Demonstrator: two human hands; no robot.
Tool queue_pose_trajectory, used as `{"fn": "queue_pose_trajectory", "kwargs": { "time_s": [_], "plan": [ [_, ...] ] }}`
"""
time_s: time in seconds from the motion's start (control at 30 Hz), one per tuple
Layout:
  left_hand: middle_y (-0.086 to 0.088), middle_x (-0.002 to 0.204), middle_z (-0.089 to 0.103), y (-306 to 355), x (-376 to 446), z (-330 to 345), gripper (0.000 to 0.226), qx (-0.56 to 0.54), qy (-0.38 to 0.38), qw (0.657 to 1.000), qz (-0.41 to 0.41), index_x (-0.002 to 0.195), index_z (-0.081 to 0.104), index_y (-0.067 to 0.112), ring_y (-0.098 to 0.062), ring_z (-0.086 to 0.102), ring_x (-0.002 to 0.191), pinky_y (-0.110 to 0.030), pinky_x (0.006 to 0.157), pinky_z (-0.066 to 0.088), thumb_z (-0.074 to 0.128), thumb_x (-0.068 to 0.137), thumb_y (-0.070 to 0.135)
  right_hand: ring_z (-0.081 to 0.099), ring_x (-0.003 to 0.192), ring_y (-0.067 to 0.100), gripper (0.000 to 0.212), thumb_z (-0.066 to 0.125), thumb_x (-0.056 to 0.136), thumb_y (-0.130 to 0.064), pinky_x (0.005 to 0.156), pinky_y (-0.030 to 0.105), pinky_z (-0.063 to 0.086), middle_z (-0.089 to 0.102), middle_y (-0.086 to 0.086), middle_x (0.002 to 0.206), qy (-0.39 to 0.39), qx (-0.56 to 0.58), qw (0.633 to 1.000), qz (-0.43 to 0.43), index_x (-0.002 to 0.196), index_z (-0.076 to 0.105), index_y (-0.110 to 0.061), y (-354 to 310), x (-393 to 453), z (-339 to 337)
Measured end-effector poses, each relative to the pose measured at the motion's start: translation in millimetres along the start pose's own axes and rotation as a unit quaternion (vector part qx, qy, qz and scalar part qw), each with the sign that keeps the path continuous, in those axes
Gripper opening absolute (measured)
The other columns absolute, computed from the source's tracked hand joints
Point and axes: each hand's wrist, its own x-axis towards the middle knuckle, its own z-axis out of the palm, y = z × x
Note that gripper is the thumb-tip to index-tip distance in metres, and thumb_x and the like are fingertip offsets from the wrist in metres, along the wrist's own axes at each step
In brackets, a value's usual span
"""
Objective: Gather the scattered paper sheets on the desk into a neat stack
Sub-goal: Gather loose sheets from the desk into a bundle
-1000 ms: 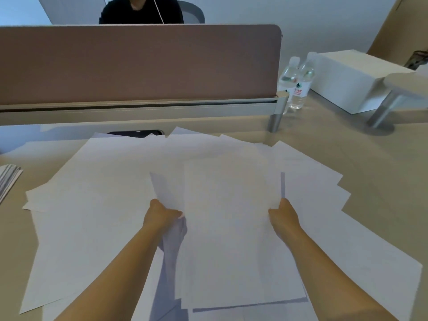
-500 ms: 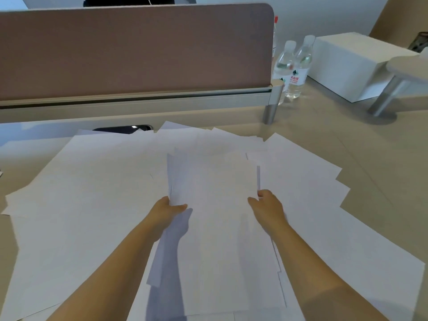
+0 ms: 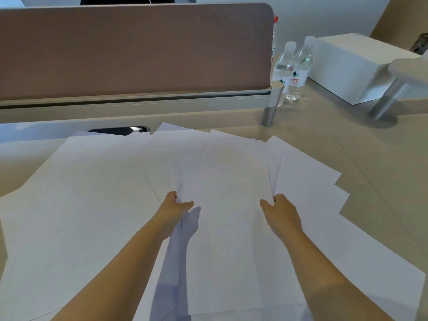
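Several white paper sheets (image 3: pixel 92 205) lie spread and overlapping across the beige desk (image 3: pixel 347 144). In the middle, a small bundle of sheets (image 3: pixel 227 228) is lifted slightly off the others. My left hand (image 3: pixel 173 209) pinches its left edge, thumb on top. My right hand (image 3: pixel 280 209) grips its right edge the same way. More loose sheets (image 3: pixel 308 179) fan out to the right of the bundle and under both forearms.
A brown partition screen (image 3: pixel 134 49) runs along the desk's far side, with a person's dark clothing above it. Two water bottles (image 3: pixel 294 68) and a white box (image 3: pixel 347 66) stand at the back right. A black phone (image 3: pixel 120 130) peeks out behind the sheets. A round stand (image 3: pixel 389 98) is at far right.
Both hands have drawn closer together on the bundle's side edges, squaring its sheets. The view has shifted slightly forward and down.
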Motion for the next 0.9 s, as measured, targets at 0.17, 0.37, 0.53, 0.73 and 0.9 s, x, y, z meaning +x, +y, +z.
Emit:
{"fn": "queue_pose_trajectory", "kwargs": {
  "time_s": [0.17, 0.37, 0.53, 0.73, 0.9],
  "plan": [
    [-0.006, 0.074, 0.046, 8, 16, -4, 0.016, 0.101, 0.047, 0.994, 0.008, 0.077, 0.046, 0.009, -0.020, 0.043, 0.068, -0.028, 0.061, 0.033, 0.051, 0.091, 0.016, 0.044, 0.063, 0.018, 0.021, 0.049, 0.088, -0.027, 0.064, 0.028, 0.035, 0.045, 0.002, 0.071, 0.039, 0.080, 0.996, -0.011, 0.071, 0.053, -0.017, 2, 13, -11],
    [-0.011, 0.079, 0.047, 3, 27, -8, 0.014, 0.097, 0.035, 0.995, 0.004, 0.081, 0.047, 0.006, -0.023, 0.046, 0.075, -0.033, 0.067, 0.036, 0.055, 0.089, 0.013, 0.055, 0.084, 0.024, 0.015, 0.047, 0.093, -0.016, 0.071, 0.029, 0.042, 0.055, 0.009, 0.099, 0.010, 0.242, 0.970, 0.005, 0.101, 0.058, -0.010, -11, 30, -12],
    [-0.009, 0.087, 0.056, 3, 26, -9, 0.012, 0.087, -0.002, 0.996, 0.003, 0.099, 0.053, 0.004, -0.026, 0.052, 0.087, -0.033, 0.074, 0.041, 0.056, 0.088, 0.005, 0.033, 0.059, 0.016, 0.032, 0.039, 0.095, -0.012, 0.057, 0.026, 0.026, 0.038, 0.005, 0.064, 0.029, 0.264, 0.963, -0.036, 0.066, 0.042, 0.000, -21, 31, -5],
    [-0.004, 0.070, 0.050, 7, 25, -29, 0.018, 0.075, 0.012, 0.997, 0.017, 0.073, 0.049, 0.009, -0.017, 0.047, 0.066, -0.024, 0.056, 0.035, 0.051, 0.089, 0.000, 0.045, 0.072, 0.022, 0.026, 0.046, 0.093, -0.008, 0.063, 0.028, 0.039, 0.055, 0.013, 0.070, 0.084, 0.242, 0.964, -0.066, 0.075, 0.061, 0.004, -27, 36, -11],
    [-0.004, 0.057, 0.035, 3, 28, -40, 0.023, 0.059, 0.036, 0.998, 0.000, 0.069, 0.043, 0.008, -0.016, 0.031, 0.050, -0.023, 0.049, 0.024, 0.050, 0.090, 0.004, 0.037, 0.061, 0.018, 0.034, 0.033, 0.097, -0.008, 0.049, 0.023, 0.025, 0.038, 0.002, 0.064, 0.112, 0.167, 0.979, -0.042, 0.063, 0.035, -0.009, -26, 40, -6]
  ]
}}
